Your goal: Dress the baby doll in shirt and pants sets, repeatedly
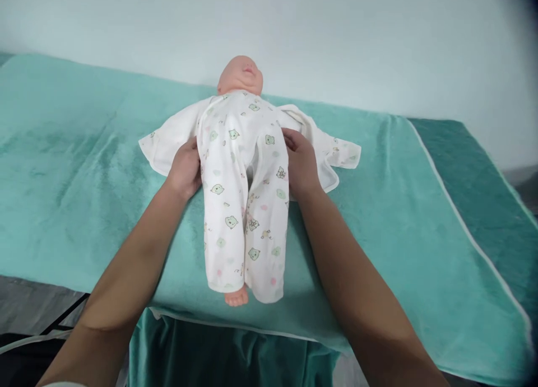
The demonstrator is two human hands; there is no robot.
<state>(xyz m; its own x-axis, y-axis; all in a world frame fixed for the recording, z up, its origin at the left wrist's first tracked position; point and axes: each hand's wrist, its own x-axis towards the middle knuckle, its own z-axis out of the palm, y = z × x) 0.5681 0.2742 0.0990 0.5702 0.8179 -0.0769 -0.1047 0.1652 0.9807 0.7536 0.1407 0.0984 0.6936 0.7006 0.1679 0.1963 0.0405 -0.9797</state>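
Observation:
A baby doll (244, 76) lies on its back, head toward the wall. Over its body and legs is a white printed baby outfit (225, 191) with green animal faces and two long trouser legs. One bare foot (236, 296) sticks out of the leg on the left; the other foot is hidden. White sleeve pieces spread out on both sides. My left hand (185, 166) grips the outfit's side near the hip, its fingertips hidden by cloth. My right hand (301, 160) curls its fingers around the opposite side.
A green plush cover (84, 180) with pale edging lies over the table. Behind it stands a white wall (357, 45). Darker green cloth (227, 353) hangs below the front edge. A pale cable (33, 340) runs at the lower left.

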